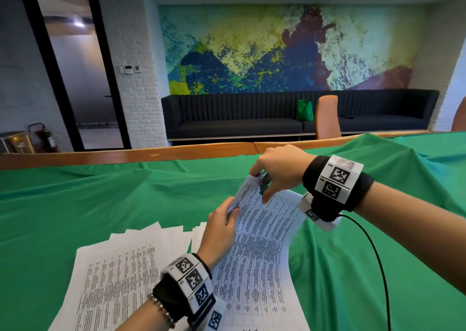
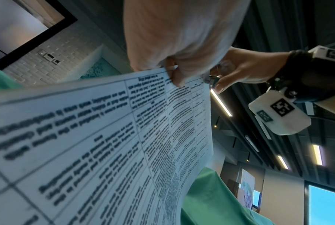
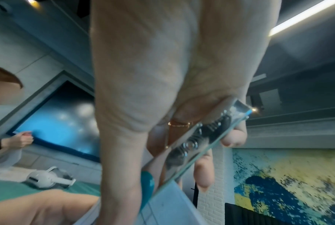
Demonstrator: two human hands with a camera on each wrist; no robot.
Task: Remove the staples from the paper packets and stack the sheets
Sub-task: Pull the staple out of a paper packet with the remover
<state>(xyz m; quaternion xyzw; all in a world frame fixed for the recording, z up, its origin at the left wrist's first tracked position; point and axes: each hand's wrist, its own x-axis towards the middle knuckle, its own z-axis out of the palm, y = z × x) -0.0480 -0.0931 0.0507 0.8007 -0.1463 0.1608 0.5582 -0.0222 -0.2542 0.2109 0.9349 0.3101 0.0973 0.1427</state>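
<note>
Near bottom of the head view: left hand (image 1: 222, 226) pinches the left edge of the lifted packet (image 1: 259, 242), thumb on the printed face, fingers behind. Packet's long axis runs from lower centre of frame up and away to its far top corner at mid frame, sheet bowed, lower end resting on the loose sheets (image 1: 121, 267) fanned at lower left on the green cloth (image 1: 100, 199).

Key relation: the stapled corner lies just up-right of the left hand, directly under the right hand (image 1: 274, 172), which is the nearer hand to it. Right hand is clamped on the staple remover (image 1: 263, 182), its tip at that corner; right wrist view shows a shiny metal body with a teal part (image 3: 205, 141), fingers curled round it, paper edge (image 3: 162, 204) at the tip. Left wrist view: thumb (image 2: 177, 79) on the top edge, right hand (image 2: 239, 71) at the corner just beside.

Judgement: pull likely goes away from the left hand's pinch, along the top edge.

Hidden: the staple itself, not visible in any view; whether the jaws are under it, cannot tell. Right wrist view blurred. Sheet count unclear.

Far: wooden table edge (image 1: 176, 151), dark sofa (image 1: 277, 114).
</note>
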